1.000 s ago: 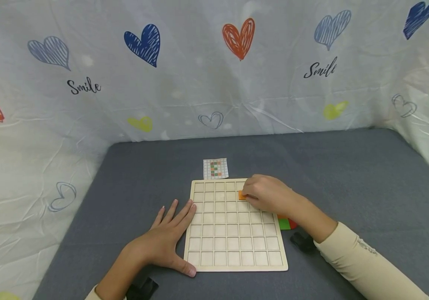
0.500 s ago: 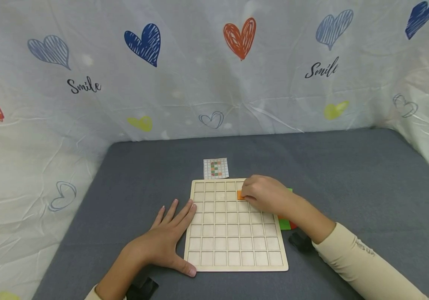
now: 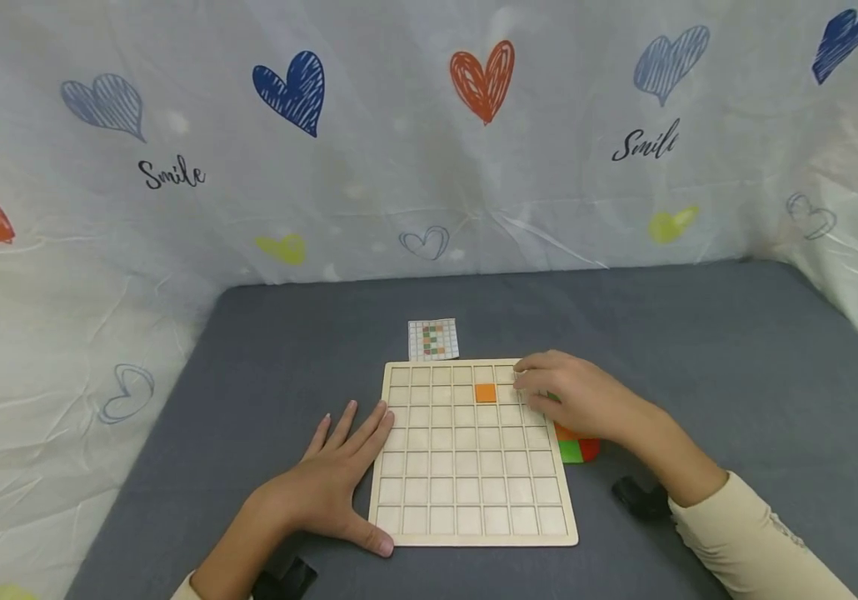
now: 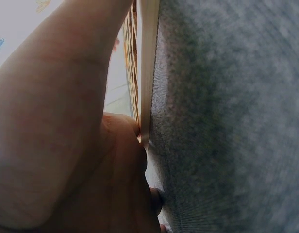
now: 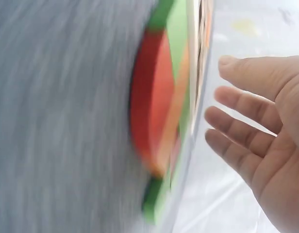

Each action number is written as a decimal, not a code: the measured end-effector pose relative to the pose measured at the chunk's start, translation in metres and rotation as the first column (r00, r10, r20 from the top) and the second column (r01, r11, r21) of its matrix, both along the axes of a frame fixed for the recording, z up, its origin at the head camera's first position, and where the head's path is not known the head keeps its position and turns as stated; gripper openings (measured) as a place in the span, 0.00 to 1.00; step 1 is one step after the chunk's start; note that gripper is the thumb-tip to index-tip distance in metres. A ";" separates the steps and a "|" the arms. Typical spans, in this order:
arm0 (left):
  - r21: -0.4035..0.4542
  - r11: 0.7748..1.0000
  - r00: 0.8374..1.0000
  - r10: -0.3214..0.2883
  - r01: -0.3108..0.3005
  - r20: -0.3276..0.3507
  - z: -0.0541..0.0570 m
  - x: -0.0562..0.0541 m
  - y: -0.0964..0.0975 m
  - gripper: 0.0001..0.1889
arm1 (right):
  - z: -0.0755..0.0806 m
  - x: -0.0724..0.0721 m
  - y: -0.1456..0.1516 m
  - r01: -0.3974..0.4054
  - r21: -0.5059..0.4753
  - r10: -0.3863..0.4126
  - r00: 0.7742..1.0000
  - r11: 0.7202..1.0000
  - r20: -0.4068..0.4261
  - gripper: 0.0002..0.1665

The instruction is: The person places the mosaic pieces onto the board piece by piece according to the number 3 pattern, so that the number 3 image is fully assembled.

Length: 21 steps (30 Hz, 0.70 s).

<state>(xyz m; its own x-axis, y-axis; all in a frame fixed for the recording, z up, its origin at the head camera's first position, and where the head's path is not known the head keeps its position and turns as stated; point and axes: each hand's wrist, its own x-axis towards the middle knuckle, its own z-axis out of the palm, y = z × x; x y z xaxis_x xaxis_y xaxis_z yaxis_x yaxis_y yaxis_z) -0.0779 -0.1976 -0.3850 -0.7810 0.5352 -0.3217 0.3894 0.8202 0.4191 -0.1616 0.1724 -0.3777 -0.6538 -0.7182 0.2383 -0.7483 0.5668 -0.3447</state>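
Observation:
A wooden grid board (image 3: 466,483) lies flat on the table. One orange square tile (image 3: 485,392) sits in a cell of its second row from the far edge. My left hand (image 3: 335,487) is spread at the board's left side, its thumb and index finger touching the edge. Over the board's far right corner hovers my right hand (image 3: 575,392), fingers loosely extended and holding nothing. In the right wrist view that hand (image 5: 266,121) is beside several green, red and orange pieces (image 5: 161,97), which are blurred. The right hand partly covers these pieces in the head view.
A small pattern card (image 3: 432,340) with a coloured grid lies just beyond the board's far edge. Green, orange and red pieces (image 3: 571,451) lie against the board's right side. A grey cloth covers the table (image 3: 309,342), and a white printed curtain (image 3: 369,167) hangs behind.
My right hand has let go of the orange tile and moved right, its fingers now loosened. The tile stays in its cell, fully visible. My left hand keeps its place.

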 end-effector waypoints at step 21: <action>0.010 1.000 1.000 0.002 -0.002 -0.010 -0.002 0.000 0.000 0.75 | 0.009 0.007 0.072 0.138 0.126 -0.154 0.980 0.982 0.127 0.11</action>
